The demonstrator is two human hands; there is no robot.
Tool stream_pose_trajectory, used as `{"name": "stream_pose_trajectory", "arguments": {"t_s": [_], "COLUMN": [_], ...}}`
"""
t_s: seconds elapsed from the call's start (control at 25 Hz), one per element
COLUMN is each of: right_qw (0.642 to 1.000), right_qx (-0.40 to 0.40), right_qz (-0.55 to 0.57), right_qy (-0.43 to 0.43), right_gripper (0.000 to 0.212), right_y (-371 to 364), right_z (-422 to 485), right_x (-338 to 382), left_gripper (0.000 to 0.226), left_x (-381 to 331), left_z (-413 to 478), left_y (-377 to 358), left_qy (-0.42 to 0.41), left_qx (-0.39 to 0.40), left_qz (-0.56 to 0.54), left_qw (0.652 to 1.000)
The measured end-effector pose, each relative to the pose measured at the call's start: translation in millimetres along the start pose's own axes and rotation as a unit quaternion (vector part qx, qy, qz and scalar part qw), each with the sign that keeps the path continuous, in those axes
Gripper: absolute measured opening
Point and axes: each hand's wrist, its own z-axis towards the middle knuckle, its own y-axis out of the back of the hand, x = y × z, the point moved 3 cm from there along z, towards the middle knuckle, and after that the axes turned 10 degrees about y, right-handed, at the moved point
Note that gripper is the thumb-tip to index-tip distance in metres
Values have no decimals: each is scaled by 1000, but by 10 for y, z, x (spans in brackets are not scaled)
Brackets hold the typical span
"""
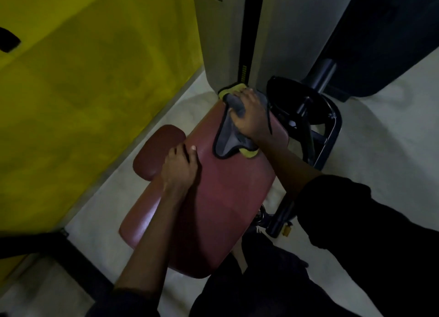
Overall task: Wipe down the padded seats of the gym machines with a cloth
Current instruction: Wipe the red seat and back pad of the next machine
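Padded seat (pixel 225 198): maroon, elongated, located at the centre of the view, running from the lower middle up toward the grey machine column (pixel 225 31). At far left, a yellow wall (pixel 83 79) meets the pale floor (pixel 380 126). To the right of the wall, a smaller maroon pad (pixel 156 150) sits just beside the upper half of the seat's left edge. The left hand (pixel 180 167) rests on that edge, fingers curled over the side and thumb lying on the top surface, grasping the seat. Further right, the cloth (pixel 228 136), grey with a dark hem and a yellow underside showing at two corners, lies crumpled on the upper end of the seat, touching the padding. The right hand (pixel 251 117) is on top of the cloth, fingers curled into its folds, gripping it and pressing it against the seat. Both forearms are bare below dark sleeves. To the right of the seat, a dark metal frame (pixel 327 131) stands on the floor, close beside it.
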Motion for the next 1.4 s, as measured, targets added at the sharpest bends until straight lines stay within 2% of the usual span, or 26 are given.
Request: {"name": "stream_pose_trajectory", "arguments": {"t_s": [0.08,0.2,0.32,0.44,0.56,0.64,0.8,0.92,1.04,1.12,1.28,1.4], "right_qw": [996,976,977,975,982,978,974,974,975,974,960,954], "right_qx": [-40,-59,-55,-14,-4,-19,-25,-10,-15,-41,-72,-13], "right_qz": [-9,30,33,70,84,100,98,111,133,133,107,119], "right_qy": [-79,-209,-203,-211,-167,-183,-201,-195,-177,-177,-247,-275], "right_gripper": [50,65,67,54,46,49,59,50,36,35,39,33], "right_y": [-57,-125,-41,127,220,230,186,190,234,245,225,222], "right_z": [-65,-379,-284,45,-63,-287,-474,-268,-195,-375,-758,-506], "right_x": [-105,-135,-264,-442,-578,-671,-778,-783,-804,-823,-917,-928], "left_gripper": [59,54,46,43,39,37,52,66,67,66,68,64], "left_x": [11,-33,-72,-72,-91,-110,-186,-360,-429,-414,-420,-420], "left_z": [-64,-91,-96,-82,-95,-104,2,125,137,117,119,123], "left_y": [-29,-36,-36,-49,-34,-20,-37,-104,-135,-143,-144,-134], "left_qy": [-1,6,17,26,31,37,66,59,60,67,70,77], "left_qx": [-25,-40,-59,-56,-62,-62,-48,-20,-47,-56,-57,-66], "left_qz": [20,31,42,46,40,31,24,37,50,53,57,61], "left_qw": [999,999,997,997,997,997,996,997,996,995,994,993]}}
